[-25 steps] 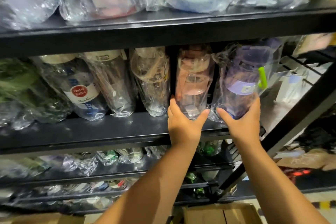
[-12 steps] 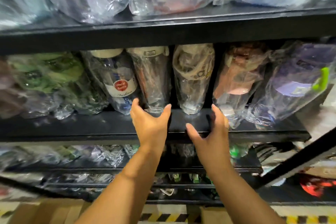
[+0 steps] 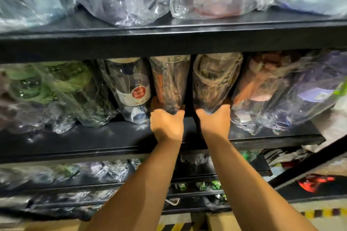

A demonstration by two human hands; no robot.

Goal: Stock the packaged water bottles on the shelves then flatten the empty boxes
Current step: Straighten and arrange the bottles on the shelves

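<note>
In the head view, both arms reached up to the middle shelf [image 3: 75, 140], where the packaged bottles stood in a row in crinkled clear bags. The left hand [image 3: 167, 125] had its grip closed round the base of the orange-tinted bottle [image 3: 169, 84], thumb on one side and fingers on the other. The right hand [image 3: 214, 124] held the foot of the beige-strapped bottle [image 3: 212, 84] just beside it in the same way. Both bottles leaned back with their caps close under the upper shelf [image 3: 169, 37].

The step looked like seating this pair in the row. It would go best by pushing low at the bases, sliding them back along the shelf and then setting them upright, because the bags are slippery and the caps have little headroom.

The labelled bottle [image 3: 131, 88] stood right against the left hand, with the green bottles [image 3: 47, 88] beyond it. A pink bottle [image 3: 262, 88] and a purple bottle [image 3: 315, 92] crowded in on the right. Loose plastic from these neighbours could catch or drag as the pair moved. A diagonal brace [image 3: 309, 165] crossed at lower right. A cardboard box [image 3: 221, 221] showed on the floor below, not yet flattened.
</note>
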